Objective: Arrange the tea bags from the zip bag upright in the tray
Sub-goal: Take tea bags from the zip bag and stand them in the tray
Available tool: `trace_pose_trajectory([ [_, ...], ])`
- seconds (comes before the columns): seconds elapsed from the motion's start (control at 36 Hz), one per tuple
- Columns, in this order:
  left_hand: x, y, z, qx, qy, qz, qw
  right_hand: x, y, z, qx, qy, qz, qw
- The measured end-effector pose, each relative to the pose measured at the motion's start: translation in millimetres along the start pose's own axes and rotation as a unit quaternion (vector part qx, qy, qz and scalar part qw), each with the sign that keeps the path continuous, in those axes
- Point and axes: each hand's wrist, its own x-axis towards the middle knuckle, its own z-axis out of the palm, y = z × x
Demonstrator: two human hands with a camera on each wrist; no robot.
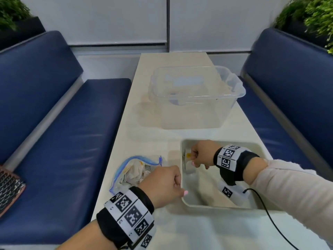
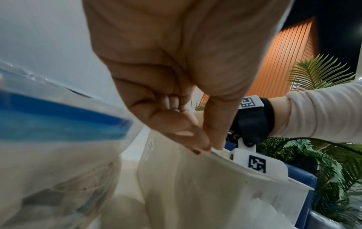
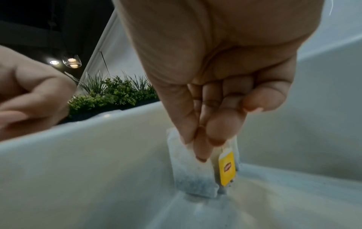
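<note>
A white tray [image 1: 207, 206] sits on the table at the near right. My right hand [image 1: 193, 159] reaches into its far left corner and pinches the top of a tea bag [image 3: 192, 168]. That bag stands upright against the tray wall [image 3: 98, 147], its yellow tag [image 3: 227, 167] hanging beside it. My left hand [image 1: 180, 188] pinches the tray's left rim [image 2: 225, 156] between thumb and forefinger [image 2: 212, 148]. The clear zip bag [image 1: 133, 172] with a blue seal lies left of the tray, open, with several crumpled tea bags inside.
A large clear plastic bin [image 1: 194, 94] stands further back on the narrow table. Blue benches [image 1: 72, 132] flank both sides. A black cable [image 1: 270, 217] trails from my right wrist across the table's near edge. A brown woven object [image 1: 9, 190] lies on the left bench.
</note>
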Motion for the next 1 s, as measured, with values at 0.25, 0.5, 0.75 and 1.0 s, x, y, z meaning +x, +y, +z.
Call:
trace_pose_trajectory([
  [0.25,-2.9,-1.6,1.1,-0.038,-0.031,-0.012,0.999,10.8,-1.3,-0.2,0.01,-0.003,0.018,1.0],
  [0.5,-2.8,-2.9,1.5,-0.047,-0.039,-0.02,0.998,11.4,2.8,-0.4,0.007,-0.005,0.031,0.999],
  [0.75,-3.0,-0.8,-0.2,-0.054,-0.049,-0.021,0.997,8.3,5.8,0.3,0.029,-0.007,0.036,0.999],
  [1.0,-8.6,-2.6,-12.8,-0.064,-0.027,-0.014,0.997,0.3,4.4,-7.2,0.015,0.01,0.016,1.0],
])
